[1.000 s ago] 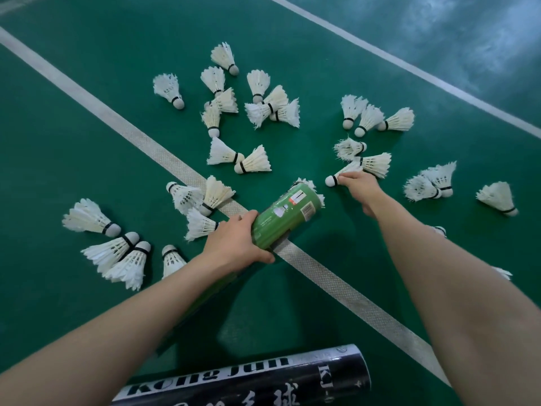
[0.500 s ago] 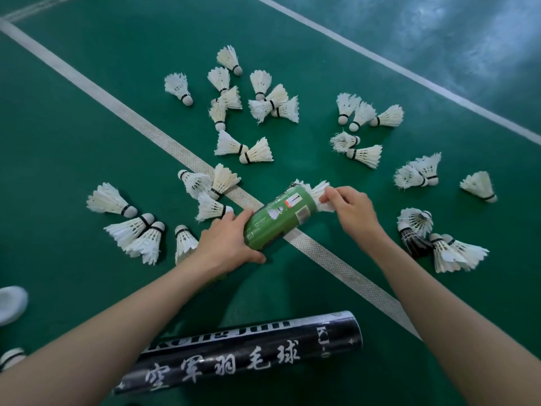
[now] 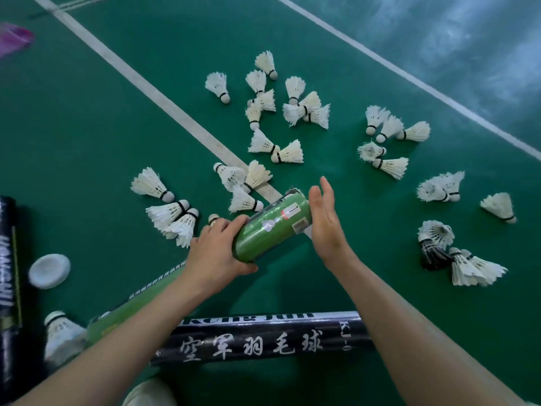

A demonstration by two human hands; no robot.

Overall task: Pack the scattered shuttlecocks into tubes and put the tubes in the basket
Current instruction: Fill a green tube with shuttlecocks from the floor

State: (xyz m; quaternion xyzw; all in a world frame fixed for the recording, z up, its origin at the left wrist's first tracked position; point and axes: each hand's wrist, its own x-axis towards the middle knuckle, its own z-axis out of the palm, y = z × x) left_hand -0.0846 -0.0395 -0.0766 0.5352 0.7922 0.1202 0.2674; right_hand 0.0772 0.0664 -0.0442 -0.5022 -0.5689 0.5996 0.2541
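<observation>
View: head camera, looking down at a green court floor [image 3: 87,159].
Green tube [image 3: 272,230]: centre of frame, tilted, mouth toward upper right, the rest running down-left under the forearm; glossy green wrap, white and red labels near the mouth.
Left hand [image 3: 216,253]: curled round the tube's middle, thumb underneath, in a firm hold.
Right hand [image 3: 325,221]: flat, fingers straight and together, palm against the tube's mouth, gripping nothing.
Tube contents: hidden behind the palm.
Shuttlecocks [image 3: 289,152]: white feather skirts, pale heads with dark bands, strewn over the upper centre and right of frame, many in touching pairs and clusters; one dark shuttlecock [image 3: 433,253] at the right.
Handling, shuttlecocks: probably very light and fragile, with feathers apt to bend or fray if squeezed; best pinched at the head or band.
Handling, tube: likely light, stiff lengthwise, crushable under a hard squeeze, the wrap perhaps slippery; mid-length hold looks sound.
Black tube [image 3: 263,338]: lying across the bottom centre, white lettering.
White cap [image 3: 49,271]: on the floor, lower left.
Basket: not in view.
</observation>
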